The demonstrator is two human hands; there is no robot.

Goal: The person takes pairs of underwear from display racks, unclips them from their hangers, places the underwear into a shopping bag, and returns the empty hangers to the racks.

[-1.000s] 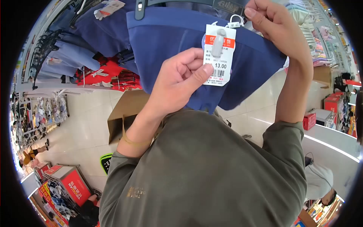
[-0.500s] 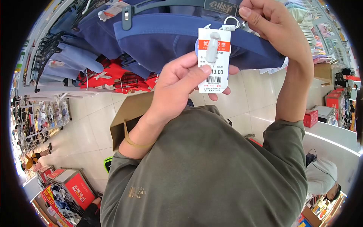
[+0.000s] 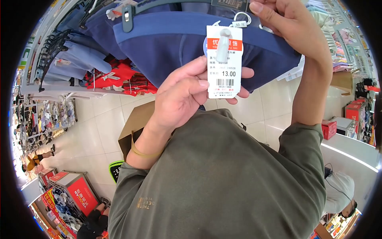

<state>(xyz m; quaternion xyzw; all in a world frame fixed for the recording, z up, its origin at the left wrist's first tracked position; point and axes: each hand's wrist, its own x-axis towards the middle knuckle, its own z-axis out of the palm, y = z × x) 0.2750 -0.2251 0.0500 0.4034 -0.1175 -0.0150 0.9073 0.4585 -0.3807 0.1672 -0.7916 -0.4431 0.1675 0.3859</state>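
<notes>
Navy blue underwear hangs from a black clip hanger at the top of the view. My left hand has hold of a white and red price tag, its fingers behind the tag and its thumb at the left edge. The printed price reads 13.00. A pale security pin is fixed through the tag's upper part and covers some print. My right hand grips the hanger's right end, where its fingers hide the clip. A white string loop lies between the hands.
Light blue garments and red garments hang on the rack at left. Below my left arm stands an open cardboard box. A red-sided bin is at lower left; other people are at both sides. A white counter lies at right.
My left thumb has slid left and down off the tag's middle, uncovering the price. The hanger and underwear have shifted slightly left and up.
</notes>
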